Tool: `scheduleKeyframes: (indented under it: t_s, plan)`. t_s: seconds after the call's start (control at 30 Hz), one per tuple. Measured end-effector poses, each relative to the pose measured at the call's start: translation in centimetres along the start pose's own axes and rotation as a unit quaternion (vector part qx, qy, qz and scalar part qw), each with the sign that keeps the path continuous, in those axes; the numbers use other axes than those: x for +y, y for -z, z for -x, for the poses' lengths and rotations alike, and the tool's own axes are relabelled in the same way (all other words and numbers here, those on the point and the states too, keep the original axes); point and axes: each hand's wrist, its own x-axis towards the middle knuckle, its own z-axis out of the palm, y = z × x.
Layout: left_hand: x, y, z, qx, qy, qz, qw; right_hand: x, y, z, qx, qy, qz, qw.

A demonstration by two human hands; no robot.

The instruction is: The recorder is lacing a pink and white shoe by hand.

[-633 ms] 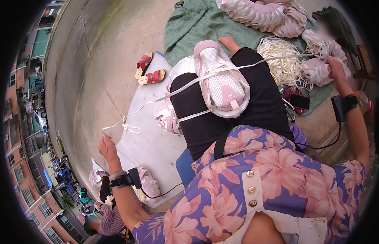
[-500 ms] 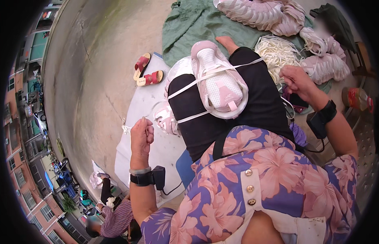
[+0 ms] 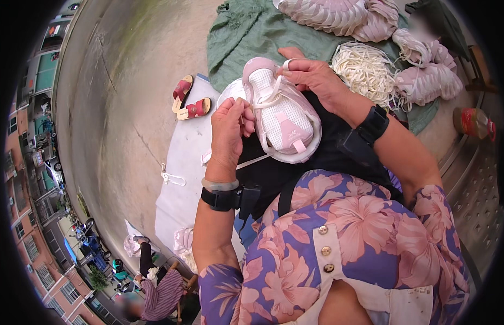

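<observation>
On my lap rests a pink and white shoe upper (image 3: 284, 122), its heel tab toward me. A white shoelace (image 3: 269, 101) crosses over its opening. At the shoe's left edge my left hand (image 3: 230, 125) is closed, pinching one side of the lace between thumb and forefinger. My right hand (image 3: 317, 81) is at the far right of the shoe, its fingers closed on the other side of the lace, a loop of it showing at the fingertips. Part of the shoe's right side is hidden by my right hand and wrist.
A pile of white laces (image 3: 363, 73) lies to the right on a green cloth (image 3: 246, 35). Bundles of stacked pink uppers (image 3: 330, 16) sit beyond. Red sandals (image 3: 193, 108) stand left of a white sheet (image 3: 179, 143); an oil bottle (image 3: 473, 123) is at right. Another person (image 3: 160, 298) sits lower left.
Both hands have come inward from wide apart to the shoe. The lace, which was stretched out to both sides, is now drawn in over the shoe's opening.
</observation>
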Motion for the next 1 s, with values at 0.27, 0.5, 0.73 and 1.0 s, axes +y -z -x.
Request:
scheduleKeyframes:
  t_s: [0.27, 0.5, 0.73, 1.0]
  plan:
    - [-0.6, -0.8, 2.2, 0.122, -0.131, -0.089, 0.98, 1.3, -0.1, 1.3, 0.055, 0.02, -0.045, 0.997]
    - [-1.5, -0.7, 2.3, 0.097, -0.074, 0.037, 0.992, 1.2, -0.7, 1.8, 0.075, 0.068, -0.018, 0.995]
    - [-1.8, -1.1, 2.5, 0.077, -0.067, -0.002, 0.995, 1.9, -0.7, 1.7, 0.062, 0.149, 0.057, 0.985]
    - [-2.3, -1.2, 2.4, 0.056, -0.081, -0.008, 0.995, 1.4, 0.0, 1.7, 0.04, 0.136, 0.173, 0.975]
